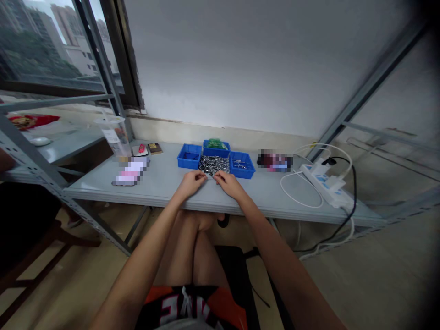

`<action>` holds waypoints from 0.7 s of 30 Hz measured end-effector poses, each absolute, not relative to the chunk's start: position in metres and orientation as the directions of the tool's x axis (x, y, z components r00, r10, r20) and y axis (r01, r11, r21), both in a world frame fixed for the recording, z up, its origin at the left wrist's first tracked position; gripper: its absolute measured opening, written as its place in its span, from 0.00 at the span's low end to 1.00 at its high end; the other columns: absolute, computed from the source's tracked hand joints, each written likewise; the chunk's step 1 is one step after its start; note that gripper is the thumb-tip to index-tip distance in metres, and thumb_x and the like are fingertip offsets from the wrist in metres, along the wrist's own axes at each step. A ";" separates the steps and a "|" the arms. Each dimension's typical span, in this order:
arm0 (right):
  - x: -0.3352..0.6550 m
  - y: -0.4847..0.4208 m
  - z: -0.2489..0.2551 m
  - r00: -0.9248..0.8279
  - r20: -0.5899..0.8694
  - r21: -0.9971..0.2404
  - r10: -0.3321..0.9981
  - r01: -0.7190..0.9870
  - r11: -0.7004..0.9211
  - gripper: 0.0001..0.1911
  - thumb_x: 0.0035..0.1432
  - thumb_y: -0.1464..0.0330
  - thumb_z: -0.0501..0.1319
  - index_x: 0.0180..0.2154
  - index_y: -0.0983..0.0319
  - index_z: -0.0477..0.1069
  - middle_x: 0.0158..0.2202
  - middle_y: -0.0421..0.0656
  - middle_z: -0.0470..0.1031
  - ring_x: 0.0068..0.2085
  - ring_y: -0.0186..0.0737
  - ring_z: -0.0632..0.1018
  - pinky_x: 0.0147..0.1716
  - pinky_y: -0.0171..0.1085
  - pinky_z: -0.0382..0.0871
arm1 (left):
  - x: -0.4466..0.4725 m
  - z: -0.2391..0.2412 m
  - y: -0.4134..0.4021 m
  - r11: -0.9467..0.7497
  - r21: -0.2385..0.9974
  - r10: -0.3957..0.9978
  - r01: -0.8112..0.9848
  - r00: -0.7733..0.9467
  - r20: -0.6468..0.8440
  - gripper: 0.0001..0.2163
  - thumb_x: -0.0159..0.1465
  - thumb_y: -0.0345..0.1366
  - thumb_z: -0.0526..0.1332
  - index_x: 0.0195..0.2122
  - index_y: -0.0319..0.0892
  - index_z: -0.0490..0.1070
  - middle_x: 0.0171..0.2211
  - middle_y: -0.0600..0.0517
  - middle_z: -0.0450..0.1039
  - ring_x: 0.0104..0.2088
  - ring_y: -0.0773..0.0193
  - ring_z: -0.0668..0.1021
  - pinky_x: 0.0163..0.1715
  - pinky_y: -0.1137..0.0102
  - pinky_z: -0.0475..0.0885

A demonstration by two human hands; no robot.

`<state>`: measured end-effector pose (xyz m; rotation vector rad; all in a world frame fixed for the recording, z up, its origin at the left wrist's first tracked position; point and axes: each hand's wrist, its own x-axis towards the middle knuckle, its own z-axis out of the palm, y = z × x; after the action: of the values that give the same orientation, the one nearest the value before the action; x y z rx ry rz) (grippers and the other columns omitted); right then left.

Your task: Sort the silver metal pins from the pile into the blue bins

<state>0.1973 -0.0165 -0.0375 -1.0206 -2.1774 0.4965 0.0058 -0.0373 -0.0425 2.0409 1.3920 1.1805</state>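
Observation:
My left hand (191,184) is closed in a pinch at the front of the table, its fingertips turned toward my right. Facing it, my right hand (228,184) pinches too. Something tiny and pale shows between the fingertips, too small to name. Just beyond them lies a heap of small shiny metal pieces (214,164). Three blue plastic bins surround this heap. The left bin (188,162) looks dark inside. Green packaging (215,144) fills the back bin (216,152). Several thin metal pieces (239,164) lie in the right bin (243,173).
At the left are a phone (132,172), a plastic cup (114,136), a small red item (141,148) and a dark box (154,148). To the right lie a blurred-out object (275,161) and a white power strip (328,187) with cables. Metal shelf posts (87,220) flank the table.

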 end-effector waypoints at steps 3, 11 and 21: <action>0.197 -0.015 -0.038 -0.454 0.418 -0.582 0.787 0.532 0.616 0.11 0.60 0.63 0.50 0.35 0.60 0.68 0.26 0.39 0.72 0.29 0.34 0.72 0.32 0.32 0.62 | 0.006 -0.044 -0.036 -0.416 0.719 0.899 0.556 0.134 0.417 0.10 0.57 0.38 0.57 0.32 0.38 0.74 0.27 0.50 0.74 0.27 0.64 0.72 0.29 0.72 0.65; 0.196 -0.016 -0.039 -0.447 0.415 -0.587 0.792 0.533 0.609 0.10 0.57 0.63 0.54 0.36 0.61 0.69 0.27 0.40 0.73 0.27 0.34 0.72 0.29 0.32 0.62 | 0.006 -0.044 -0.038 -0.433 0.729 0.893 0.530 0.142 0.427 0.09 0.57 0.37 0.56 0.31 0.38 0.73 0.26 0.52 0.73 0.27 0.65 0.72 0.29 0.73 0.64; 0.197 -0.016 -0.039 -0.459 0.420 -0.568 0.783 0.539 0.622 0.09 0.57 0.66 0.54 0.36 0.61 0.70 0.26 0.39 0.73 0.27 0.34 0.71 0.29 0.32 0.62 | 0.005 -0.044 -0.038 -0.433 0.716 0.893 0.547 0.151 0.424 0.09 0.57 0.37 0.56 0.31 0.38 0.73 0.27 0.51 0.74 0.28 0.64 0.72 0.30 0.72 0.64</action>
<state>0.1973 -0.0163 -0.0390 -1.0316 -2.1764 0.4701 0.0055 -0.0378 -0.0438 2.0406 1.3745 1.1911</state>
